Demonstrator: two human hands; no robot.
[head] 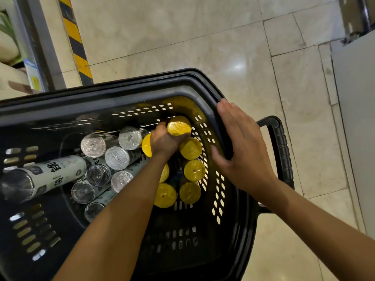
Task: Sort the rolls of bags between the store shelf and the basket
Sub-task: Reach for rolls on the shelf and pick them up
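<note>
A black plastic basket fills the lower left of the head view. Several yellow rolls of bags stand upright along its right wall. Beside them, to the left, stand several clear-wrapped white rolls, and one white roll with black lettering lies tilted across the left side. My left hand reaches deep into the basket and is closed around a yellow roll near the far right corner. My right hand rests flat on the basket's right rim, fingers together, holding nothing.
The basket's black handle sticks out on the right. A store shelf edge with price tags is at the upper left, next to a yellow-and-black striped post. Shiny tile floor lies beyond. A grey panel stands at right.
</note>
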